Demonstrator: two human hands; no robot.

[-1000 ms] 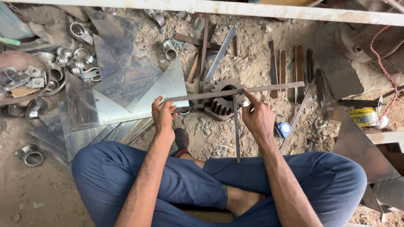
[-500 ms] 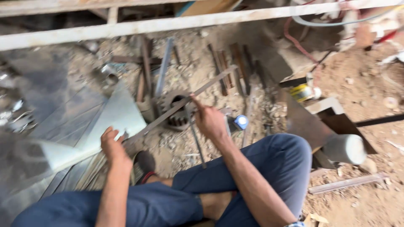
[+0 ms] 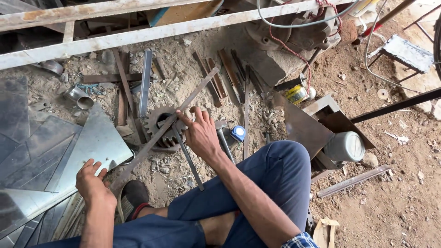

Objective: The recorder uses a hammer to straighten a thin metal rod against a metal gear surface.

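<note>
The person is sitting on the dirt floor [image 3: 367,197], and a long flat metal bar [image 3: 170,126] is lying aslant across a rusty gear wheel [image 3: 158,126]. The right hand [image 3: 200,135] is pressing on the bar over the gear, its fingers [image 3: 183,118] curling around it. The left hand [image 3: 94,183] is grasping the bar's lower end, fingers closed, beside a stack of metal sheets [image 3: 50,151]. A hammer [image 3: 223,135] is lying just right of the right hand.
</note>
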